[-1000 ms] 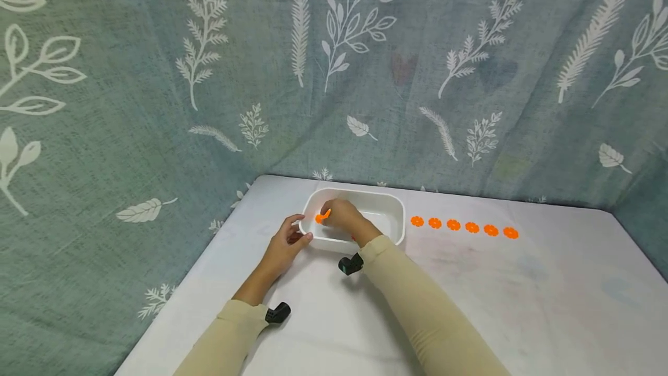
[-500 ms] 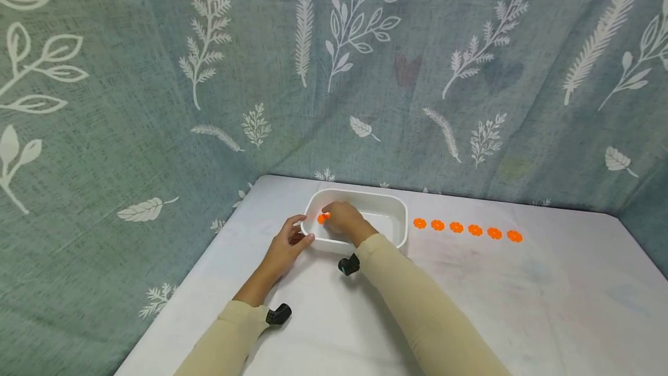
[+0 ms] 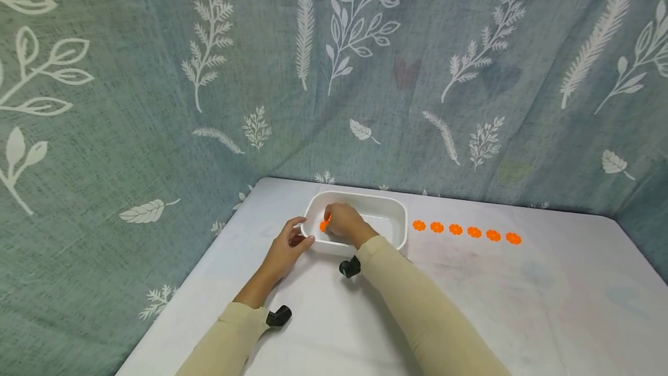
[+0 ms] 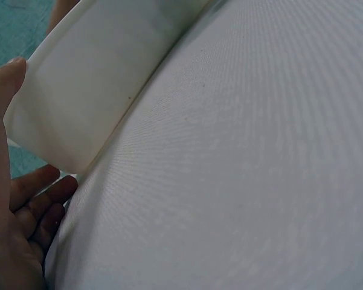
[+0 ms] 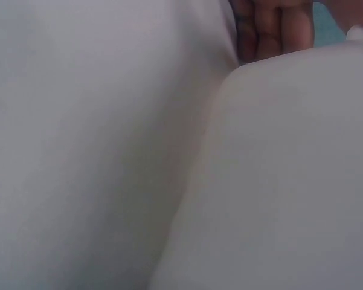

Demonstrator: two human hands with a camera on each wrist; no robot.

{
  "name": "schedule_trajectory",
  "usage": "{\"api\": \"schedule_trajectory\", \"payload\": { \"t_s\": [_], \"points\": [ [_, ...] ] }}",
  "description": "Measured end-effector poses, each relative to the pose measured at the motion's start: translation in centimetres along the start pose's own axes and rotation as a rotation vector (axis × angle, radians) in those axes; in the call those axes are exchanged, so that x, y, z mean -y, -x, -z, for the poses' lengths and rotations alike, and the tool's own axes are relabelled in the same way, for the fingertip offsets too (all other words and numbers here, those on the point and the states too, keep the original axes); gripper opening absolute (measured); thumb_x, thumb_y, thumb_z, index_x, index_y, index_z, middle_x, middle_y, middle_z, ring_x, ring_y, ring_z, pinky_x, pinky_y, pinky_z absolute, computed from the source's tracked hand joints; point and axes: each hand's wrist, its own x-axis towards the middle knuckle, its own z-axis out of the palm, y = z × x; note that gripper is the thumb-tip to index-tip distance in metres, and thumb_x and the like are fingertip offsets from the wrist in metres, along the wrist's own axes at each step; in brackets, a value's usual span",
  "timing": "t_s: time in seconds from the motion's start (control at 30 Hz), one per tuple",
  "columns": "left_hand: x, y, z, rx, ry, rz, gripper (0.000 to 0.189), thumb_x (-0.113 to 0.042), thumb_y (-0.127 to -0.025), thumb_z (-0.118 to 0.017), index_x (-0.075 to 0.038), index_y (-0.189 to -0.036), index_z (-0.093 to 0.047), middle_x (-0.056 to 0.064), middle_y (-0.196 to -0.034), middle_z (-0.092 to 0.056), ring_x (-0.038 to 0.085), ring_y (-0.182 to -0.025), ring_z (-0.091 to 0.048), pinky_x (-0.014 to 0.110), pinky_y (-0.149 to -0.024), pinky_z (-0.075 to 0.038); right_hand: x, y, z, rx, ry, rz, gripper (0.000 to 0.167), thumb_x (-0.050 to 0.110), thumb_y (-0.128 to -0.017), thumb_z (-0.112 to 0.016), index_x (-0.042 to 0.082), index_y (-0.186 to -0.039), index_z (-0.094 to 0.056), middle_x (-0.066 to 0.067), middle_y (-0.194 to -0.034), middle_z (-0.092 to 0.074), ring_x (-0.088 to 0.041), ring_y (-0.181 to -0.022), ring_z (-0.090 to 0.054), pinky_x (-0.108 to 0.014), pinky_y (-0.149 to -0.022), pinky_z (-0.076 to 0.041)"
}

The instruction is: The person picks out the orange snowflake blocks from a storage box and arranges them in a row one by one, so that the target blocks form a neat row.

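Observation:
A white rectangular plastic tub [image 3: 385,225] stands near the table's back left. My left hand [image 3: 284,251] grips its left front corner, thumb at the front rim and fingers round the left side. In the left wrist view the thumb touches the tub's wall [image 4: 78,90] and the other fingertips lie by its lower corner. My right hand [image 3: 344,220] reaches down inside the tub, fingers bent. It pinches an orange flower-shaped piece [image 3: 324,226], partly covered by the fingertips; whether several pieces lie there is unclear. The right wrist view shows mostly the tub's outer wall [image 5: 290,151].
Several orange flower-shaped pieces [image 3: 456,229] lie in a row on the white tablecloth [image 3: 522,306], right of the tub. A green leaf-patterned curtain [image 3: 323,132] hangs behind and left of the table. A black wrist camera [image 3: 279,315] sits on the left sleeve, another on the right.
My right hand has shifted slightly within the tub, its fingers now bent lower over the orange pieces. The left hand keeps its place on the tub. The row of pieces is unchanged.

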Motion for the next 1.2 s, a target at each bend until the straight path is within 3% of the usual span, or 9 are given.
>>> {"api": "schedule_trajectory", "payload": {
  "t_s": [0.3, 0.53, 0.73, 1.03, 1.2],
  "points": [
    [0.2, 0.2, -0.2, 0.017, 0.009, -0.011, 0.056, -0.040, -0.092, -0.067, -0.029, -0.141, -0.041, 0.009, -0.128, -0.061, 0.024, -0.106, -0.059, 0.049, -0.093, -0.045, 0.0, 1.0, 0.1, 0.008, -0.024, -0.028, 0.026, 0.019, -0.081, -0.079, 0.014, -0.097, -0.059, 0.002, -0.083, -0.060, -0.020, -0.081, -0.055, -0.032, -0.076, -0.046],
    [0.3, 0.1, -0.1, 0.028, 0.041, -0.037, 0.059, -0.039, -0.091, -0.068, -0.025, -0.142, -0.041, 0.011, -0.127, -0.062, 0.024, -0.105, -0.060, 0.048, -0.092, -0.045, -0.5, 1.5, 0.5, 0.026, -0.047, -0.034, 0.025, 0.018, -0.082, -0.077, 0.013, -0.100, -0.061, 0.001, -0.087, -0.060, -0.019, -0.083, -0.055, -0.031, -0.074, -0.046],
    [0.5, 0.0, 0.0, 0.039, 0.036, -0.037, 0.059, -0.041, -0.092, -0.066, -0.024, -0.142, -0.040, 0.011, -0.130, -0.060, 0.024, -0.106, -0.060, 0.046, -0.091, -0.046, -0.8, 1.9, 1.2, 0.045, -0.084, -0.088, 0.028, 0.018, -0.080, -0.079, 0.013, -0.102, -0.062, 0.001, -0.089, -0.061, -0.020, -0.083, -0.055, -0.030, -0.073, -0.046],
    [0.2, -0.1, 0.3, 0.044, 0.031, -0.020, 0.058, -0.035, -0.094, -0.066, -0.023, -0.143, -0.039, 0.009, -0.133, -0.058, 0.025, -0.108, -0.059, 0.048, -0.092, -0.046, -0.7, 2.8, 2.5, -0.022, -0.292, -0.123, 0.030, 0.023, -0.080, -0.082, 0.012, -0.101, -0.065, -0.003, -0.101, -0.064, -0.022, -0.093, -0.056, -0.035, -0.086, -0.046],
    [0.2, -0.3, 0.3, 0.049, 0.033, -0.021, 0.059, -0.041, -0.093, -0.065, -0.024, -0.143, -0.038, 0.008, -0.133, -0.058, 0.025, -0.108, -0.059, 0.048, -0.092, -0.046, -0.8, 3.6, 3.0, -0.041, -0.358, -0.148, 0.030, 0.024, -0.083, -0.080, 0.012, -0.105, -0.064, -0.004, -0.101, -0.063, -0.021, -0.089, -0.056, -0.035, -0.080, -0.048]
  ]
}}
